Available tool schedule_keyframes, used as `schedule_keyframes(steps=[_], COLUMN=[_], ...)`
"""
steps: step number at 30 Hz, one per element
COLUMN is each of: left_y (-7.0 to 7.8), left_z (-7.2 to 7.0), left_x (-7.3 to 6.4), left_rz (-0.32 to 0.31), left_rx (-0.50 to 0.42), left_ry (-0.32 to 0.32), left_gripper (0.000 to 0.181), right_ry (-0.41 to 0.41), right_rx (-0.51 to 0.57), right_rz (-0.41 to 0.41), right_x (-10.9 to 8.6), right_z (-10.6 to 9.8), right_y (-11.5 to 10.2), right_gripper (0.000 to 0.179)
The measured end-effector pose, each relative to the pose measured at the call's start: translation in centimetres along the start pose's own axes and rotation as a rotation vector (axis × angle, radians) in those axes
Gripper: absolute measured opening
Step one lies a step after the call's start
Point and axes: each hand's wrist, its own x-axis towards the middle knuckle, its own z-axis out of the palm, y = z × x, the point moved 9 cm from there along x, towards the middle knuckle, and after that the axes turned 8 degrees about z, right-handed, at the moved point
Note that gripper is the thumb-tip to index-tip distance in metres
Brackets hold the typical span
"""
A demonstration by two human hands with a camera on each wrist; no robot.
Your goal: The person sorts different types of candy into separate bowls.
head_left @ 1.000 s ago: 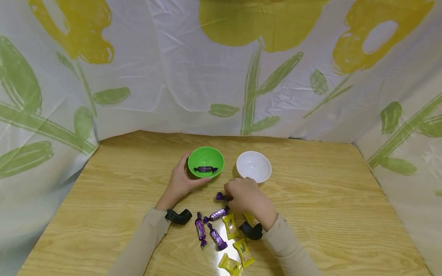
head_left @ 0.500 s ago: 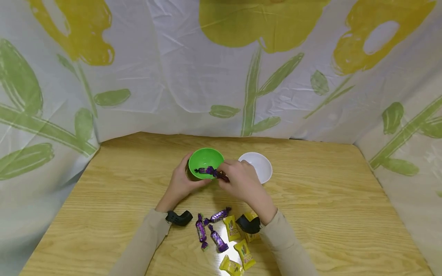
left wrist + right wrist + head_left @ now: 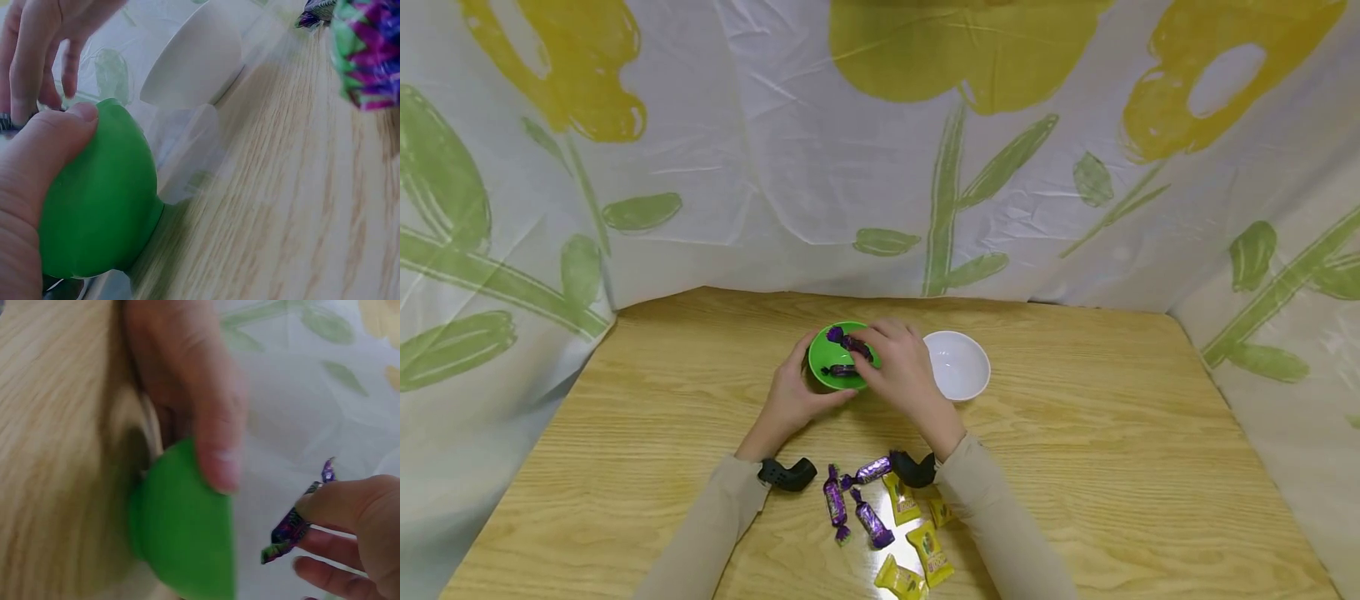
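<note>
Green round smooth bowl [image 3: 822, 352] is standing near the far edge of the wooden counter [image 3: 1112, 417], and the left hand [image 3: 793, 396] is holding it, its fingers curving around the side. Above it, the right hand [image 3: 898, 367] is pinching a purple foil-wrapped twist candy [image 3: 290, 528]; a second purple candy [image 3: 841, 371] is lying inside. A white round bowl [image 3: 958, 367] is standing beside, while other purple candies [image 3: 835, 500] and yellow rectangular packets [image 3: 929, 550] are lying toward the near edge.

The left hand [image 3: 792, 396] and right hand [image 3: 901, 367] are bare. A plain beige left sleeve [image 3: 711, 525] and matching right sleeve [image 3: 1002, 533] reach the wrists, lightly creased. The left wrist device [image 3: 790, 476] is black, bent and finely dotted; the right wrist device [image 3: 914, 472], black and curved.
</note>
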Motion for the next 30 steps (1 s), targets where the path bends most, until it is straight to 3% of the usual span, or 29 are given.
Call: schedule_keyframes(steps=[5,15,24,30], left_y=[-0.7,-0.4,-0.2,-0.3], left_z=[-0.1,0.1,0.2,0.1], left_x=[0.0,0.0,0.0,-0.1], left_rz=[-0.014,-0.006,-0.020,-0.019], left_rx=[0.016,-0.017,-0.021,-0.013], left_ry=[0.000,0.000,-0.008,-0.014], left_gripper=[0.102,0.102,0.106,0.104], right_ry=[-0.007,-0.192,-0.285,-0.325], right_rx=[-0.019,-0.085,-0.067,-0.037], right_rz=[0.003,0.073,0.162,0.191], right_x=[0.0,-0.9,-0.9,-1.0], right_z=[1.8,4.4,5.2,5.6], right_y=[0.3,1.3,2.0,2.2], right_gripper=[0.020,0.020,0.019,0.007])
